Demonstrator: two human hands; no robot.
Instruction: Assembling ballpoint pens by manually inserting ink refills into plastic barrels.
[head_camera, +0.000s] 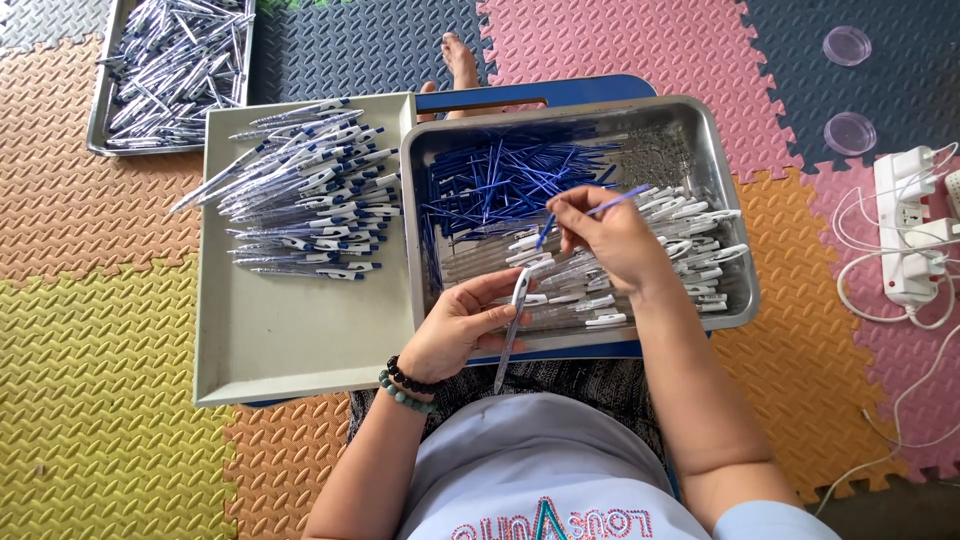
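While the person sits on the foam mats (100, 330), the left hand (462, 328) pinches a clear pen barrel (513, 335) between thumb and fingers. The barrel points down toward the lap, just past the front rim of the metal tray (735, 235). The right hand (610, 235) is over that tray and pinches a thin blue refill (600, 209) by its middle, held slanted above the barrel.

Inside the metal tray lie a heap of blue refills (500, 180), a patch of tiny springs (655, 155) in the far corner, and a pile of clear barrels (680, 250) with white clips. The right hand covers part of that pile.

Just left of it, touching, sits a grey tray (290, 340) with a stack of finished pens (310, 205) at its far end. Another metal tray (100, 140) of pens is at the top left, cut off by the edge. A blue board (560, 92) sticks out under the trays, and a bare foot (460, 60) shows behind it.

On the right lie two clear round lids (848, 90) and a white power strip (905, 230) with plugs and white cords (900, 400). The strip is partly cut off. The springs are too small to tell apart.

Bead bracelets (405, 385) ring the left wrist.
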